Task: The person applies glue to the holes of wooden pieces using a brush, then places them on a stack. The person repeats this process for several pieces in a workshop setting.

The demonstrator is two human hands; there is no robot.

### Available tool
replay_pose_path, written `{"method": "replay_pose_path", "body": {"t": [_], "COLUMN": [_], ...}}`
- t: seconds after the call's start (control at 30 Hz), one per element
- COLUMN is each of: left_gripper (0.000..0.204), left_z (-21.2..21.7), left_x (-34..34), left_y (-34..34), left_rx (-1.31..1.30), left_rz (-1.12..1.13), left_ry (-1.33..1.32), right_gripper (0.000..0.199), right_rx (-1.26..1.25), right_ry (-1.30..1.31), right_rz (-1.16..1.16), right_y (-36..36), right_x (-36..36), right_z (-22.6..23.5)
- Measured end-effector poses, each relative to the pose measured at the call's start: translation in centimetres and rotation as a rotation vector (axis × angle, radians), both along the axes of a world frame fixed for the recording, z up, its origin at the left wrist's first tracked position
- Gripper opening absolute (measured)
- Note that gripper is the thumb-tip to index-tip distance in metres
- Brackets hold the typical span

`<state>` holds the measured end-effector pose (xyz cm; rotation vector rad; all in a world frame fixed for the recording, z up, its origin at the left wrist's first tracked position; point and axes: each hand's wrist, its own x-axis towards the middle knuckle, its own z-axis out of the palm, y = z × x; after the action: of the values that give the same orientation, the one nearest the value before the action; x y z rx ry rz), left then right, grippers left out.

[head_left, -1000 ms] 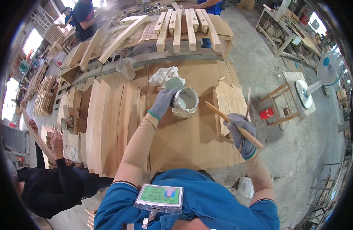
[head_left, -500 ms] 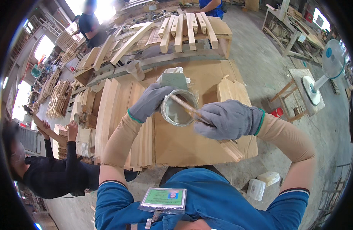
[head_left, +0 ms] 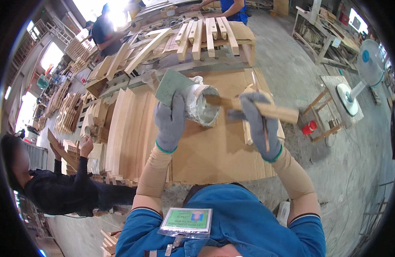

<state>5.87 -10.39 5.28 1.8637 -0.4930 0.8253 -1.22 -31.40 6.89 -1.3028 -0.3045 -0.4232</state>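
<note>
My left hand (head_left: 171, 118), in a grey glove, is closed on a white-crusted cup (head_left: 202, 106) tipped with its mouth to the right. A flat grey-green slab (head_left: 171, 85) stands against the cup above my fingers; I cannot tell whether it is fixed to it. In my right hand (head_left: 261, 124), also gloved, is a wooden strip (head_left: 279, 112), blurred by motion, its darker left end at the cup's mouth. A thin stick (head_left: 266, 137) also shows between the right-hand fingers. Both hands are above a cardboard-covered table (head_left: 206, 165).
Long pale boards (head_left: 133, 141) lie left of the cardboard, and more wood pieces (head_left: 272, 100) lie under my right hand. Wooden legs (head_left: 197, 40) rest on a bench beyond. A person (head_left: 64, 188) holds a board at the left. A fan (head_left: 356, 92) stands at the right.
My right hand has moved right and turned upright, with the strip now lying crosswise. The cup has tilted to the right, and the slab has swung up to the left.
</note>
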Motion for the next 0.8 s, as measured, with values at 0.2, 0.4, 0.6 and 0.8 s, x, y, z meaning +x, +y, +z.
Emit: {"method": "replay_pose_path", "body": {"t": [0.2, 0.4, 0.6, 0.8], "left_gripper": [0.021, 0.025, 0.023, 0.025], "left_z": [5.1, 3.5, 5.1, 7.5], "left_x": [-0.3, 3.1, 3.7, 1.3], "left_y": [-0.1, 0.8, -0.2, -0.8], "left_rx": [-0.103, 0.269, 0.377, 0.261], "left_rz": [-0.401, -0.737, -0.772, -0.734], "left_ry": [0.733, 0.533, 0.874, 0.811], "right_gripper": [0.008, 0.011, 0.019, 0.023], "right_rx": [-0.150, -0.883, -1.460, -1.175], "right_ry": [-0.128, -0.605, -1.079, -0.552], "right_rz": [0.104, 0.215, 0.187, 0.523], "right_y": [-0.9, -0.2, 1.0, -3.6], "right_x": [0.9, -0.2, -4.1, -3.0], "right_z": [2.9, 7.0, 6.7, 7.5]}}
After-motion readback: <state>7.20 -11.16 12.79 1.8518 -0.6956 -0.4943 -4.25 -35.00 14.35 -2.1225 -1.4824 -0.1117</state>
